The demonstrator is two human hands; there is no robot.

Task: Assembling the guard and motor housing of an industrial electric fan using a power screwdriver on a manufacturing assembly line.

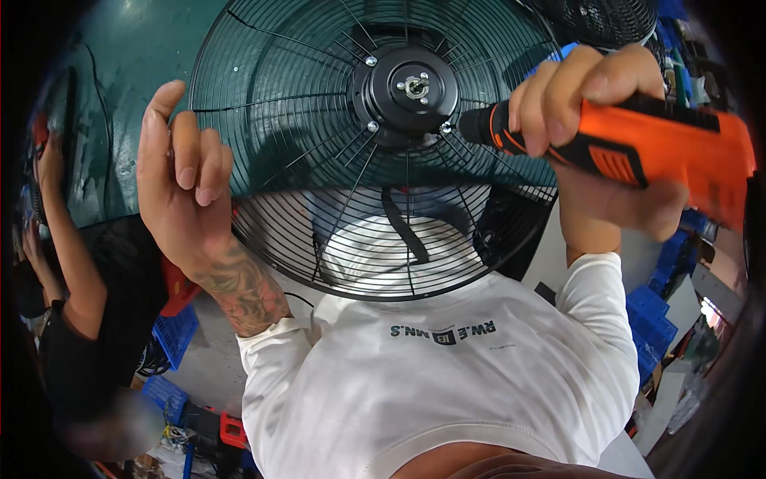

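My right hand (pixel 574 128) is wrapped round an orange and black cordless drill (pixel 638 144). The drill's dark nose points left, close to a screw (pixel 446 128) at the rim of a black fan motor (pixel 395 92); whether the bit touches it I cannot tell. That motor sits in the middle of a round black wire fan guard (pixel 343 207), a metal shaft (pixel 415 88) standing at its centre. Two more screws show on the motor's left side. My left hand (pixel 187 176) is raised beside the guard's left edge, index finger stretched out, the others loosely bent, nothing visible in it.
Under the guard lies a green tabletop (pixel 136 48), and the guard overhangs its near edge. Another black fan guard (pixel 602 16) is at the far right. At the left, a co-worker's arm (pixel 68 215) reaches over the table. Blue crates (pixel 650 319) stand at the lower right.
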